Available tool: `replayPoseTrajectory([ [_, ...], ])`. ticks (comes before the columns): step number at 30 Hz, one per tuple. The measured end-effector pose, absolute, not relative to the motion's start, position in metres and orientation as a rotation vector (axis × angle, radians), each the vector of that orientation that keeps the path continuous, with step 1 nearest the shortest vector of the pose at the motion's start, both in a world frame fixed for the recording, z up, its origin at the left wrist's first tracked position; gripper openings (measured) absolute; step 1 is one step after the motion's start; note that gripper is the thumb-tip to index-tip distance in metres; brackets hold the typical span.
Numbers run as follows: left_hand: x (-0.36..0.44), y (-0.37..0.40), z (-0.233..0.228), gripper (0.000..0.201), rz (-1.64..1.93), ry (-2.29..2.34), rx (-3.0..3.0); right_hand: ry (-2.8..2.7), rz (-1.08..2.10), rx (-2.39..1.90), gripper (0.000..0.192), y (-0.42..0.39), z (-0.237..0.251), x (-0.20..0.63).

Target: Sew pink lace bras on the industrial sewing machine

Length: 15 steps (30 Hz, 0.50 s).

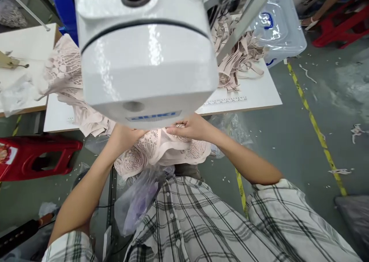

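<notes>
Two bare hands are on a pale pink lace garment [157, 145], which I see bunched between the table's near edge and the person's plaid shirt [196, 216], right under the white sewing machine head [150, 73]. On the right hand [190, 128], thumb and fingers are pinched together on the garment's upper edge. The left hand [127, 136] lies against the garment's other side, its thumb stretched inward; the machine hides most of its fingers, so I can't tell whether they grip. Beside that hand, more lace pieces [89, 118] spill over the edge of the white table [259, 97]. Across on the right, beige straps [236, 62] lie heaped near a ruler [227, 100], with a clear plastic box [278, 24] just beyond. A red stool [37, 156] stands at the left.
</notes>
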<state>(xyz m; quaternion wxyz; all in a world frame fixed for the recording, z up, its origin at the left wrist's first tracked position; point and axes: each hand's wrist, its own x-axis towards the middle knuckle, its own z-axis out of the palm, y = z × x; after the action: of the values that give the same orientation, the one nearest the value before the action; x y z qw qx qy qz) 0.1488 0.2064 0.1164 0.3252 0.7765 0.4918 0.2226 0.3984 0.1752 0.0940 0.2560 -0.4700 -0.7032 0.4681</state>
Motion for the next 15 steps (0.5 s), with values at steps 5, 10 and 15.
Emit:
replayPoseTrajectory([
  [5,0.142,0.227,0.103,0.042,0.661,1.163,2.152,-1.881,1.255,-1.267,0.034,0.188,0.082,0.400],
  [10,0.138,0.236,0.103,0.043,0.650,1.127,2.253,-1.912,1.233,-1.233,0.033,0.194,0.073,0.401],
  [15,0.136,0.236,0.104,0.042,0.605,1.128,2.223,-1.934,1.229,-1.224,0.035,0.195,0.069,0.403],
])
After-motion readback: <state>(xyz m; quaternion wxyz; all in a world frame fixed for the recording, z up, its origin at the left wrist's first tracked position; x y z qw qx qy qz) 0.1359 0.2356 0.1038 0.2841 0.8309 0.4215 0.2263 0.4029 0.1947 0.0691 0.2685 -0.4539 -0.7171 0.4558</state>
